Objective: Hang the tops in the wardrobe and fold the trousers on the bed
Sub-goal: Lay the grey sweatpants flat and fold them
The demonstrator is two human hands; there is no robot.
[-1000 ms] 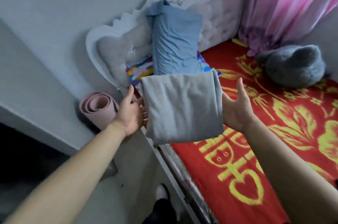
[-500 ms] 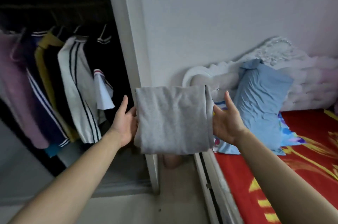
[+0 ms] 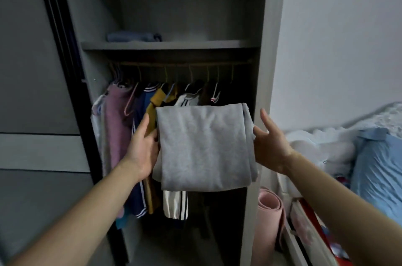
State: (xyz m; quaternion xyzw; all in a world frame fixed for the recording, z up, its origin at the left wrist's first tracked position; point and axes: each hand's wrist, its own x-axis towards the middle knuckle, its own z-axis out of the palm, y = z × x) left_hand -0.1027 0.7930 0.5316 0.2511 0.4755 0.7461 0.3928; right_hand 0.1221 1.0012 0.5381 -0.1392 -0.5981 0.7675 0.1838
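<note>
Folded grey trousers (image 3: 204, 148) are carried in the air between the hands: the left hand (image 3: 142, 148) and right hand (image 3: 269, 144) cup the sides with flat palms, thumbs raised off the cloth, the other digits hidden beneath. Beyond the hands stands the open wardrobe (image 3: 264, 70); tops (image 3: 139, 126) hang from its rail (image 3: 185, 63) behind the left hand, and the shelf (image 3: 169, 45) above holds a folded blue garment (image 3: 132, 37). Right of the right hand are the bed (image 3: 292, 241), a blue pillow (image 3: 378, 168) and, lower, a rolled pink mat (image 3: 270, 218)

I see my left hand (image 3: 142, 150) and right hand (image 3: 269, 146) carrying the folded grey trousers (image 3: 204, 148) between them (thumbs raised, fingers mostly hidden), before the open wardrobe (image 3: 263, 70), where tops (image 3: 117, 124) hang beneath a shelf (image 3: 169, 45).
</note>
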